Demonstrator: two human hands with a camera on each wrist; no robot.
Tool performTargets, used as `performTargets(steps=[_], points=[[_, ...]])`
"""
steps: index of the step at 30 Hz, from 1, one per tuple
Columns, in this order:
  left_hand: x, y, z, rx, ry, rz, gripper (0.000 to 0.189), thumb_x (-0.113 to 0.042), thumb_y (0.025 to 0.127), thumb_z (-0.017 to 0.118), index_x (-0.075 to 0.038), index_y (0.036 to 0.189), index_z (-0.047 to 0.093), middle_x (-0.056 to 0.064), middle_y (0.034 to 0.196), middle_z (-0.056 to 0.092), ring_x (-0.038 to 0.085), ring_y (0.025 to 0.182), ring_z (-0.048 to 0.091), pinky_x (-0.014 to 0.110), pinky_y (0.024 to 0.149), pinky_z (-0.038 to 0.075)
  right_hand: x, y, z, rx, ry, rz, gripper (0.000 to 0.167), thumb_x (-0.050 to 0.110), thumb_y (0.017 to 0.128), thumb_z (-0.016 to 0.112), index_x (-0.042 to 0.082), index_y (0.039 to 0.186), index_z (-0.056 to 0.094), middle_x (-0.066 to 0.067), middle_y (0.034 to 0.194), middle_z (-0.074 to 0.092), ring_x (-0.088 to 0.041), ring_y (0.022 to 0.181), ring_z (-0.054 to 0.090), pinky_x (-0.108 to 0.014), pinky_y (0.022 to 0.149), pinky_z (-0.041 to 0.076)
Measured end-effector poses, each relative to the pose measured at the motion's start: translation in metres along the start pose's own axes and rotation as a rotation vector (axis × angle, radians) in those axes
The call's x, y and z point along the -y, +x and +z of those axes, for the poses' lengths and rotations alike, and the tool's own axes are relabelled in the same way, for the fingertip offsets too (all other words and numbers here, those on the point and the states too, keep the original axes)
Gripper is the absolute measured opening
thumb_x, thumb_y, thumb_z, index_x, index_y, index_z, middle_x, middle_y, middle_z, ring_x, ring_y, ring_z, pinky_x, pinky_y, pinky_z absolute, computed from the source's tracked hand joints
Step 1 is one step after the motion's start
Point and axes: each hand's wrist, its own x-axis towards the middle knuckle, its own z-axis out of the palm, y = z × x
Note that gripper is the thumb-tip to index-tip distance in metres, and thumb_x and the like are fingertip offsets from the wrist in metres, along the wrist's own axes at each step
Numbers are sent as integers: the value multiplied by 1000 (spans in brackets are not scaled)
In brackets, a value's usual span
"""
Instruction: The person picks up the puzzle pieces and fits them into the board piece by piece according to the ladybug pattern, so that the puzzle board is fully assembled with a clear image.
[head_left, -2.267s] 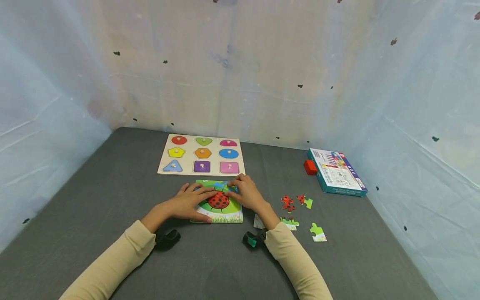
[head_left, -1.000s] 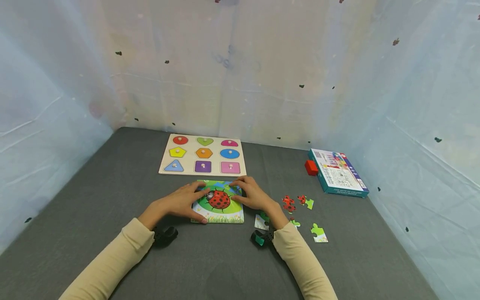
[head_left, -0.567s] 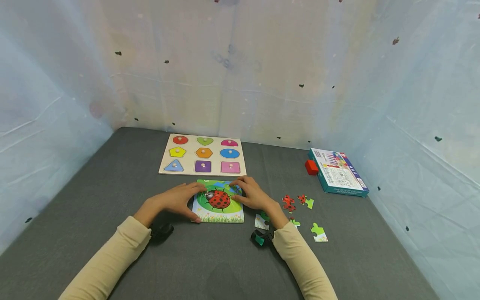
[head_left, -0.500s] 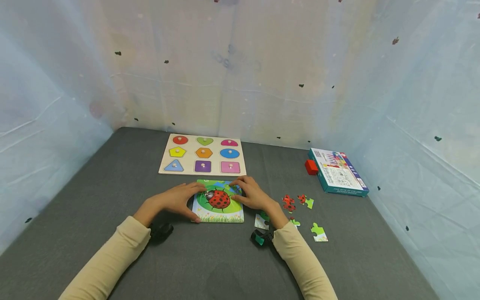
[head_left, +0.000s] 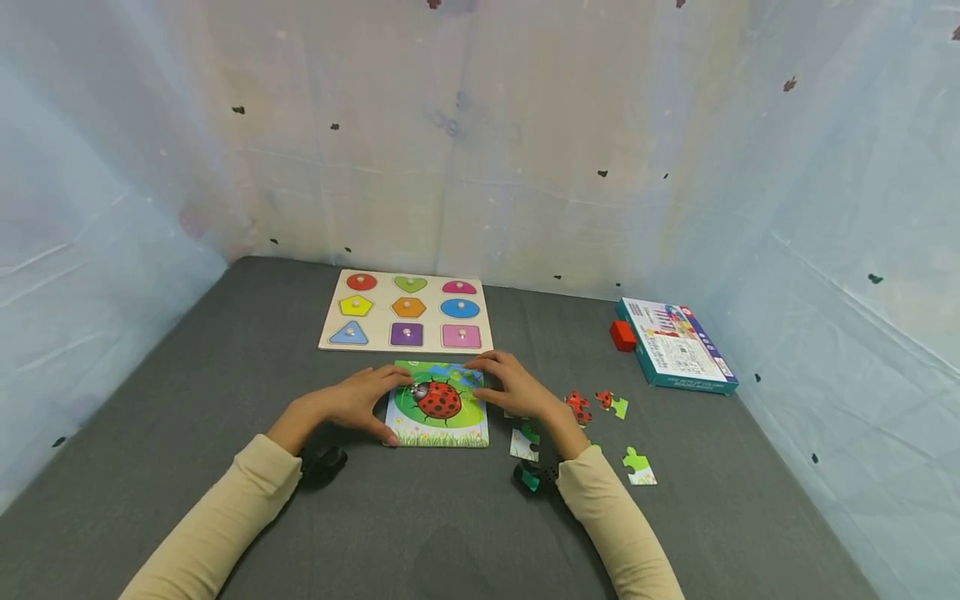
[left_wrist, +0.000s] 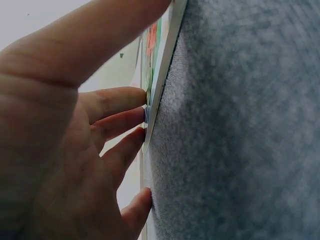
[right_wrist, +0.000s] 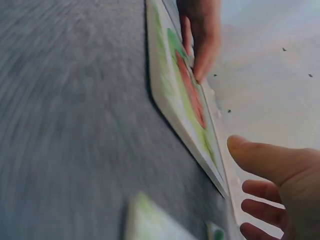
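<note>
A square picture puzzle board (head_left: pixel 438 433) showing a red ladybug on green lies flat on the dark cloth. My left hand (head_left: pixel 341 402) rests at its left side, thumb by the front corner and fingers at the far left edge. The left wrist view has those fingertips touching the board's pale edge (left_wrist: pixel 162 67). Over the board's right side hovers my right hand (head_left: pixel 517 392), thumb and fingers apart. In the right wrist view a gap shows between that hand (right_wrist: pixel 280 175) and the board (right_wrist: pixel 165 95), and nothing is held.
Loose jigsaw pieces lie to the right, among them a red spotted piece (head_left: pixel 577 406), a red-green piece (head_left: pixel 612 405), a green-white corner (head_left: pixel 639 467) and another piece (head_left: pixel 524 446). Behind is a wooden shape board (head_left: pixel 382 296). A red block (head_left: pixel 622 336) touches a box (head_left: pixel 678 346).
My left hand has drawn back leftward off the ladybug picture to the board's edge. My right hand has just shifted right, away from the picture. The board stays in place.
</note>
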Motion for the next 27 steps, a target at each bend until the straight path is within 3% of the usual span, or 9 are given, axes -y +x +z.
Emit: performTargets(steps=[8,13,18,27], points=[[0,0,1,14,-3,-9,92,-53,70,75,-3,139,39,16,143,34,34,133,31,62,105,16,-6,-28,-22,-37,24,46,46,18,89,64,4,131,52,-14,133,45,-31,123,43,-50,97,37],[0,0,0,19,-6,-12,92,-54,71,75,-4,139,39,16,144,33,34,134,29,62,105,15,-10,-43,-30,-16,-35,80,44,18,89,65,3,129,54,-13,127,49,-29,118,47,-48,95,40],[-1,-1,0,14,-4,-11,91,-54,71,75,-3,138,40,17,143,34,35,133,30,62,105,16,-8,-58,-33,29,-110,74,45,18,88,66,4,129,54,-13,123,51,-29,114,49,-48,92,42],[-2,-1,-1,6,0,2,91,-53,71,75,-2,137,41,19,141,35,38,130,33,62,104,19,-13,-69,-27,78,-135,2,46,12,88,65,5,131,52,-11,116,52,-22,101,48,-40,83,42]])
